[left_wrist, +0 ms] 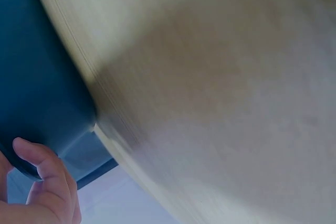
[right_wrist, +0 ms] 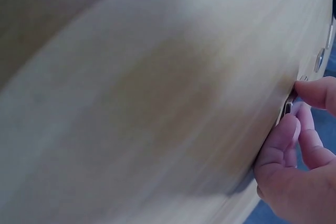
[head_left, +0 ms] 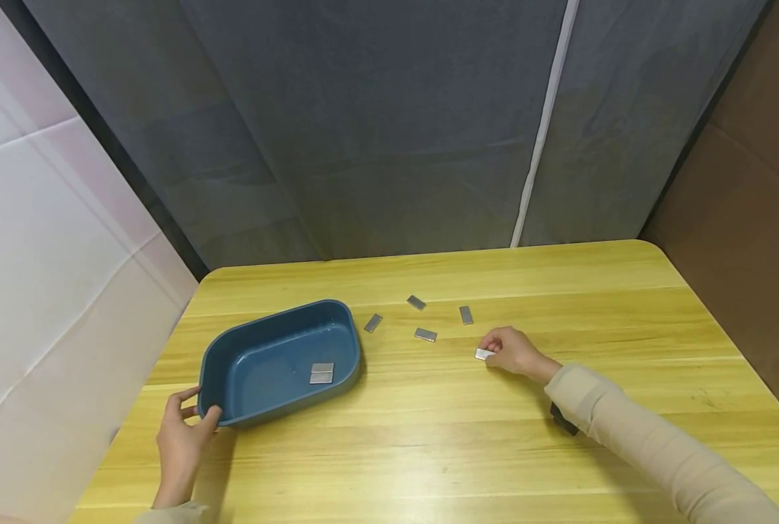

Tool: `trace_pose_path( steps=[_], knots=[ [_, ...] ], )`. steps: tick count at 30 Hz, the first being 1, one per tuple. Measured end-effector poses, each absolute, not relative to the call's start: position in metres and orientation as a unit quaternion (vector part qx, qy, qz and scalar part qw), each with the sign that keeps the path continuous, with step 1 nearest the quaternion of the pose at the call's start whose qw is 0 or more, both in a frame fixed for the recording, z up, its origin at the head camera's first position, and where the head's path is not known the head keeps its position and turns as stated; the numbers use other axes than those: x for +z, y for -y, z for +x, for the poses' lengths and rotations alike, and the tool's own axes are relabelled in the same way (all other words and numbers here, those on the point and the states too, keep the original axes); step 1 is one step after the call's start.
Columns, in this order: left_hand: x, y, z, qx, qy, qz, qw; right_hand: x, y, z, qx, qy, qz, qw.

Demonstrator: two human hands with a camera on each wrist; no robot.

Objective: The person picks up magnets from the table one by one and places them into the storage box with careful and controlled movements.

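Note:
My left hand (head_left: pixel 185 434) grips the near left corner of a blue plastic tub (head_left: pixel 278 413), thumb over the rim and fingers outside. In the left wrist view the fingers (left_wrist: pixel 52 184) bend round the tub's edge (left_wrist: pixel 47 77). Two small flat silver metal bars (head_left: pixel 321 373) lie side by side on the tub's floor. Right of the tub, my right hand (head_left: pixel 512 351) pinches another small silver metal bar (head_left: pixel 484 354) between thumb and fingers, low over the table. From the right wrist view, that bar (right_wrist: pixel 288 107) shows edge-on between the fingertips, partly hidden by them.
Several more silver bars, such as one bar (head_left: pixel 425 335) in the middle and another (head_left: pixel 465 315) nearest the right hand, lie scattered on the wooden table (head_left: pixel 389 451). A grey curtain (head_left: pixel 389 145) hangs behind the table's back edge.

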State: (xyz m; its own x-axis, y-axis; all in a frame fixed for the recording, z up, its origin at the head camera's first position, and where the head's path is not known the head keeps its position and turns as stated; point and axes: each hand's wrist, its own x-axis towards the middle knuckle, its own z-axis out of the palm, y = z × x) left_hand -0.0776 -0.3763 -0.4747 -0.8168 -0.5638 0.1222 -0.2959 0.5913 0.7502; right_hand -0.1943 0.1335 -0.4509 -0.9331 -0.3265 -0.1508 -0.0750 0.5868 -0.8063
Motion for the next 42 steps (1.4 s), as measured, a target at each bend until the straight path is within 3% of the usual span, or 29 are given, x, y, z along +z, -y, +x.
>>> trace_pose_path(
  steps=[42],
  knots=[
    [-0.4812,0.3791,-0.0795,-0.356,0.881,0.253,0.184,-0.4461,-0.1379,-0.1918,-0.508,-0.836,-0.098,0.183]
  ],
)
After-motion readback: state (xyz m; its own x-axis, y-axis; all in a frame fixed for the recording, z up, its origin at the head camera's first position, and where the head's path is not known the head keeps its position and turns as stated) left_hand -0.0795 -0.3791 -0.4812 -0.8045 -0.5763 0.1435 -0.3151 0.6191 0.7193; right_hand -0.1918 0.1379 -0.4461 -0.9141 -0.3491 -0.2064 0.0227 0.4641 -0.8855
